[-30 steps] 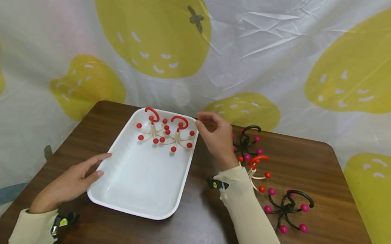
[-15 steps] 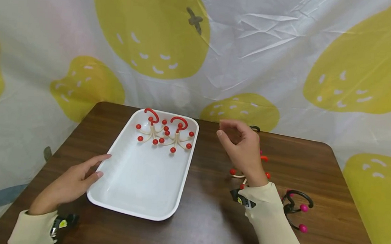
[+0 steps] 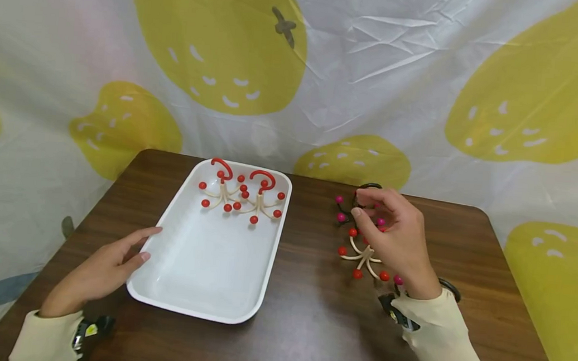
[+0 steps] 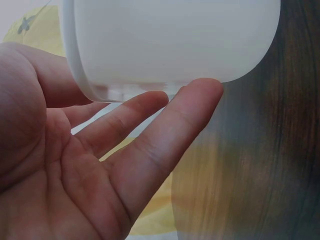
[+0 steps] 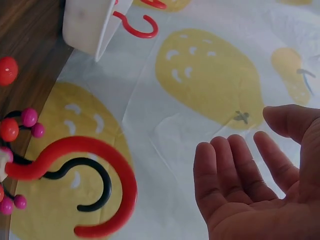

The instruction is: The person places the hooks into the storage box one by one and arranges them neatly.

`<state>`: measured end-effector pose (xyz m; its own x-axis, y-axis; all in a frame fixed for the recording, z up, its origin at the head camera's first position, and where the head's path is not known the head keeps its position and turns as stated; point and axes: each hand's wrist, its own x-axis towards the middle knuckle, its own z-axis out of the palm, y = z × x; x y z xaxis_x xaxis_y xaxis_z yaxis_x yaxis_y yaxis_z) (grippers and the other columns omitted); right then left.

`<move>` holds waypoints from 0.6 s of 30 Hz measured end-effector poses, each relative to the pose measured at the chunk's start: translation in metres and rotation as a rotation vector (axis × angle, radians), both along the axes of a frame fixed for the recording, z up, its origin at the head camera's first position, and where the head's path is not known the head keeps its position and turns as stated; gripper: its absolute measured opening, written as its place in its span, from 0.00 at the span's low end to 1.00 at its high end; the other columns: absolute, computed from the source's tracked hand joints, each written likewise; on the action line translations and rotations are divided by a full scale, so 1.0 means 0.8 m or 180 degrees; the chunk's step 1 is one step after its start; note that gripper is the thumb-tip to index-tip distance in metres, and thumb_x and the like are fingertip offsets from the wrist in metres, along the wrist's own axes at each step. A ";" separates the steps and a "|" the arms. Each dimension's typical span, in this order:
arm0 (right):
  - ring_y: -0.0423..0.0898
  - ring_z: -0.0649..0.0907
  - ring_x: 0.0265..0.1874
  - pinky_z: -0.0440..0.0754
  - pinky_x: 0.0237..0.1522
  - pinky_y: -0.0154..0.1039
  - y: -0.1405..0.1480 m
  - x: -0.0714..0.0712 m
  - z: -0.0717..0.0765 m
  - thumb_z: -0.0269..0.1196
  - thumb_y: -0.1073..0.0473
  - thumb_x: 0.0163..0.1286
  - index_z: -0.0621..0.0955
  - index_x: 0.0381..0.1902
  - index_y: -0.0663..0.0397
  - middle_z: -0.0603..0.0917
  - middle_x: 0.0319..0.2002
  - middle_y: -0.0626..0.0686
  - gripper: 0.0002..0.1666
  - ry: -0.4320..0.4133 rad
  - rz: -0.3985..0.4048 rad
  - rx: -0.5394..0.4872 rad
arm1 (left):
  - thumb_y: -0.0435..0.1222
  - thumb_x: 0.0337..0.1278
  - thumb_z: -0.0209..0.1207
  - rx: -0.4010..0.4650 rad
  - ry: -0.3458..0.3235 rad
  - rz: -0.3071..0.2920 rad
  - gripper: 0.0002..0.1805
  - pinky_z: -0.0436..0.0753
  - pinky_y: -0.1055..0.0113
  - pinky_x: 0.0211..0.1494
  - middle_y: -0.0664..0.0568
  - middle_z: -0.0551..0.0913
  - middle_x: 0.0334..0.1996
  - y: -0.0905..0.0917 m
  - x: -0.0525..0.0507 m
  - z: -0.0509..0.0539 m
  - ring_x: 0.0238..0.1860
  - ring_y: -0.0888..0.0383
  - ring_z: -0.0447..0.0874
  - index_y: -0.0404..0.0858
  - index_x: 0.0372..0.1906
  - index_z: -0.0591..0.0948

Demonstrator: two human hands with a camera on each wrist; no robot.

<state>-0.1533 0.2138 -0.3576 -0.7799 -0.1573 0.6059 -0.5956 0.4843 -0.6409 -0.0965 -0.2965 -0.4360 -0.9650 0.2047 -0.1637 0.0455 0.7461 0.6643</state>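
My left hand (image 3: 98,270) touches the left wall of a white tray (image 3: 197,275) with extended fingers; the left wrist view shows its fingertips (image 4: 207,92) against the outside. Two cream swivel hangers (image 3: 222,191) with red hooks and red ball tips stand in the tray's far end. My right hand (image 3: 397,241), holding nothing, hovers above a third cream hanger (image 3: 366,254), its fingers loosely bent. In the right wrist view that hanger's red hook (image 5: 131,185) is apart from the fingers. Behind it stands a black hanger (image 3: 341,217) with magenta balls, partly hidden by the hand.
Another black hanger (image 3: 451,288) sits at the right, mostly hidden by my right wrist. The brown wooden table (image 3: 304,321) ends at a draped sheet (image 3: 336,83) printed with yellow fruit.
My right hand has moved right from the tray's far right corner to above the hangers on the table. My left hand and the tray have stayed in place.
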 end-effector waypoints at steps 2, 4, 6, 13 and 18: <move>0.36 0.88 0.39 0.86 0.41 0.25 0.005 0.006 -0.001 0.72 0.69 0.67 0.88 0.53 0.51 0.89 0.48 0.48 0.18 -0.0013 0.0053 -0.0027 | 0.38 0.80 0.56 -0.0001 0.0006 -0.0004 0.32 0.89 0.49 0.49 0.27 0.74 0.71 0.000 0.001 0.000 0.51 0.47 0.88 0.41 0.82 0.63; 0.35 0.88 0.40 0.86 0.43 0.25 0.011 0.011 0.000 0.72 0.71 0.66 0.87 0.54 0.54 0.89 0.49 0.50 0.19 0.0008 0.0084 -0.0043 | 0.37 0.80 0.56 0.0008 0.0027 -0.0014 0.32 0.89 0.49 0.49 0.27 0.74 0.70 0.000 0.001 -0.001 0.51 0.46 0.88 0.41 0.82 0.63; 0.35 0.88 0.41 0.87 0.44 0.26 0.018 0.014 0.001 0.71 0.73 0.65 0.87 0.54 0.57 0.89 0.50 0.54 0.20 0.0051 0.0105 -0.0059 | 0.37 0.81 0.56 0.0015 0.0026 -0.0019 0.32 0.89 0.49 0.49 0.27 0.74 0.70 0.001 0.000 0.000 0.51 0.47 0.88 0.41 0.82 0.63; 0.33 0.88 0.46 0.86 0.49 0.26 0.048 0.029 0.009 0.72 0.76 0.63 0.87 0.55 0.59 0.89 0.52 0.49 0.23 0.0094 0.0002 -0.0003 | 0.38 0.80 0.56 -0.0019 0.0027 -0.0065 0.32 0.89 0.48 0.50 0.26 0.74 0.70 -0.001 -0.002 0.001 0.51 0.47 0.88 0.41 0.81 0.63; 0.30 0.87 0.47 0.84 0.50 0.23 0.070 0.043 0.008 0.73 0.76 0.61 0.87 0.56 0.57 0.88 0.51 0.45 0.25 0.0133 -0.0140 0.0150 | 0.38 0.80 0.57 -0.0028 0.0063 -0.0097 0.32 0.89 0.51 0.48 0.26 0.73 0.70 -0.002 -0.001 0.002 0.51 0.47 0.88 0.40 0.81 0.63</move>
